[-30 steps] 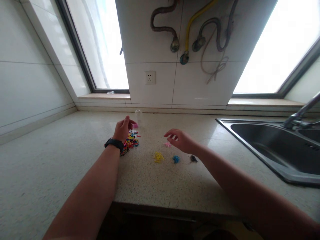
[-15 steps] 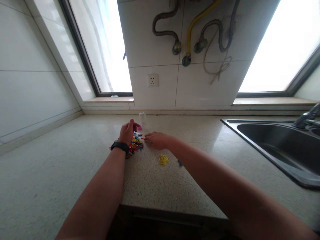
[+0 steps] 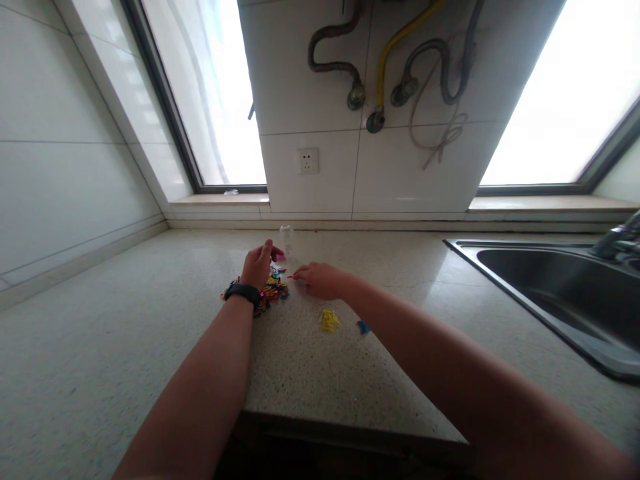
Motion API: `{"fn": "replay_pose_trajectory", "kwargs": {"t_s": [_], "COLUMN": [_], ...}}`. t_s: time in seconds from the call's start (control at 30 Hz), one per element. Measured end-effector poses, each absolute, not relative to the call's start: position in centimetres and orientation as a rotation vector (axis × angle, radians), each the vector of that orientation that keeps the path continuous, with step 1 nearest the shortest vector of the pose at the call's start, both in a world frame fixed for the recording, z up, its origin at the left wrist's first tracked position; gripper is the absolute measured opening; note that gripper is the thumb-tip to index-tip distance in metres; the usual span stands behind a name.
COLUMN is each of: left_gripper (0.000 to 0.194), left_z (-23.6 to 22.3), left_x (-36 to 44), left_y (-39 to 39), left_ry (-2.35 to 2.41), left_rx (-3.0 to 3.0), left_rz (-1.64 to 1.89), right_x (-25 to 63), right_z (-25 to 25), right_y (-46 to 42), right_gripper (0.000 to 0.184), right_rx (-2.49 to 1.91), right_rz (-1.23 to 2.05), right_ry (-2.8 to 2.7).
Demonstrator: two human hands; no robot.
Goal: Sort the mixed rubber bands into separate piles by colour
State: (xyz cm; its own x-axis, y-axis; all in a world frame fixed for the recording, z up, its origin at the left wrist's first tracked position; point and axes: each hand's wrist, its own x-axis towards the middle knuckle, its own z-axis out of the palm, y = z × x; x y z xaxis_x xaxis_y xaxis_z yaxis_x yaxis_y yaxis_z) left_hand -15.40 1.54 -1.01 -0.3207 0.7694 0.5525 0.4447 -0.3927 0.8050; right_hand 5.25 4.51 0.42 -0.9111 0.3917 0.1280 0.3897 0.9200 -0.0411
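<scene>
A mixed pile of tiny, slim coloured pieces (image 3: 273,291), too small to identify, lies on the counter partly behind my left wrist. My left hand (image 3: 257,265), above a black wristband, rests on its edge by the pile with thumb raised and fingers loosely bent apart. Just beyond its fingertips are a pink cap (image 3: 280,257) and a clear plastic container (image 3: 286,239). At the pile's right side, my right hand (image 3: 320,280) pinches a small red piece (image 3: 291,277). Nearer me sit a yellow heap (image 3: 329,321) and a blue heap (image 3: 363,327), the latter partly covered by my right forearm.
The speckled stone counter (image 3: 300,373) ends at a front edge near me. A steel sink (image 3: 540,280) with a tap (image 3: 620,237) is set in at the right. A socket (image 3: 308,161) and pipes (image 3: 355,93) are on the tiled wall behind.
My right hand has moved left from above the small pink heap to the mixed pile and taken hold of a red piece. Its forearm now hides the pink and dark heaps. My left hand stays put.
</scene>
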Motion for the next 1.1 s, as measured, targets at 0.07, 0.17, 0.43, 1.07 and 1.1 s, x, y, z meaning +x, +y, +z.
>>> {"fn": "replay_pose_trajectory", "kwargs": {"t_s": [0.07, 0.17, 0.43, 1.07, 1.1], "left_gripper": [0.057, 0.057, 0.057, 0.054, 0.054], "left_z": [-0.9, -0.7, -0.7, -1.4, -1.4], "left_x": [-15.3, -15.1, -14.8, -13.7, -13.6], "left_y": [1.4, 1.2, 1.0, 0.7, 0.7], "left_ry": [1.556, 1.545, 1.592, 1.58, 1.576], "left_rx": [1.655, 1.667, 1.734, 1.892, 1.89], "left_rz": [1.755, 1.731, 1.658, 1.447, 1.446], "right_x": [6.4, 8.8, 18.5, 23.9, 23.8], "right_z": [0.9, 1.6, 2.6, 1.5, 1.5], "right_y": [4.5, 4.5, 4.0, 1.1, 1.1], "right_gripper": [0.043, 0.04, 0.026, 0.025, 0.025], "right_rx": [-0.553, -0.526, -0.804, -0.787, -0.783], "right_rz": [0.047, 0.098, 0.637, 0.956, 0.962], "right_ry": [-2.937, -2.894, -2.466, -1.851, -1.855]}}
